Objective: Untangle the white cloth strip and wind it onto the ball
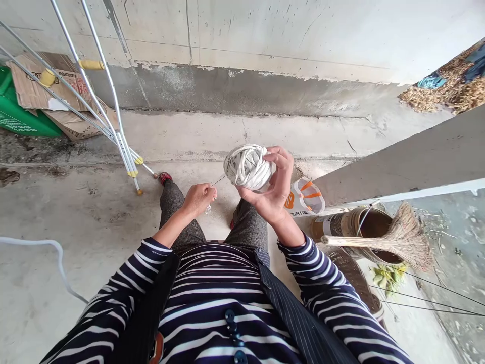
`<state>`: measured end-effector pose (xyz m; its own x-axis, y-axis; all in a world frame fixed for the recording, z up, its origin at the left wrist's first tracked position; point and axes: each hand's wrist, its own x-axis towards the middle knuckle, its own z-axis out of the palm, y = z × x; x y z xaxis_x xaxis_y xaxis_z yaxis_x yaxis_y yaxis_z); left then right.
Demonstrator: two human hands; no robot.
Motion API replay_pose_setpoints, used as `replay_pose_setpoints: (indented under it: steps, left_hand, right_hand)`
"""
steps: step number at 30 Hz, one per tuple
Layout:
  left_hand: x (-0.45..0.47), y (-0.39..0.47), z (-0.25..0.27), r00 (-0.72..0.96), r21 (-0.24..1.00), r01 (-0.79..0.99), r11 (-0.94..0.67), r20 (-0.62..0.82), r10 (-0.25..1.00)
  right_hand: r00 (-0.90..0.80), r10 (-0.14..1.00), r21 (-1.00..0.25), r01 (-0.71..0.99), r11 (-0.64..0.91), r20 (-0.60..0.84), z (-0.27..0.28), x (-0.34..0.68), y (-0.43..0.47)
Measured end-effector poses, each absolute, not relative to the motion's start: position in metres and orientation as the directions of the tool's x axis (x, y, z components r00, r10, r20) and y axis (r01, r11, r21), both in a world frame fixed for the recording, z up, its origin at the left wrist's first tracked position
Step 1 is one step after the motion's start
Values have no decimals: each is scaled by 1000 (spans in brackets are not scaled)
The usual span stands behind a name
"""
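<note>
Having the striped sleeves (123,290) sit back from the wrists should help, since no cloth can then catch. Ahead of them, the left hand (197,199) is pinched narrow on a thin strand (219,180), which runs to the left side of a white wound ball (247,167); the right hand (279,184) curls round the ball's right side, thumb below and fingers above, holding it in the air over the legs. A light, cupped hold would probably suit it best, as a hard squeeze could loosen the wraps, and an even pull in line with where the strand leaves the ball should lower the risk of a snag. Lower down, a printed bag (308,198) lies beyond the right hand, and crutches (124,150) stand off to the left, near the wall (265,28), so any loose end is best led away from both
</note>
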<state>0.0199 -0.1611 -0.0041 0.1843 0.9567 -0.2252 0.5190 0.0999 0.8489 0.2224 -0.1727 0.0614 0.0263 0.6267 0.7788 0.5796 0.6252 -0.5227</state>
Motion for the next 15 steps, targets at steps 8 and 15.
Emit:
replay_pose_setpoints:
  steps: [8, 15]
  left_hand:
    - [3, -143, 0, 353, 940, 338, 44, -169, 920]
    - [-1, -156, -8, 664, 934, 183, 306, -347, 662]
  right_hand:
    - [52, 641, -530, 615, 584, 766, 80, 227, -187]
    - [67, 672, -550, 637, 541, 738, 83, 235, -182]
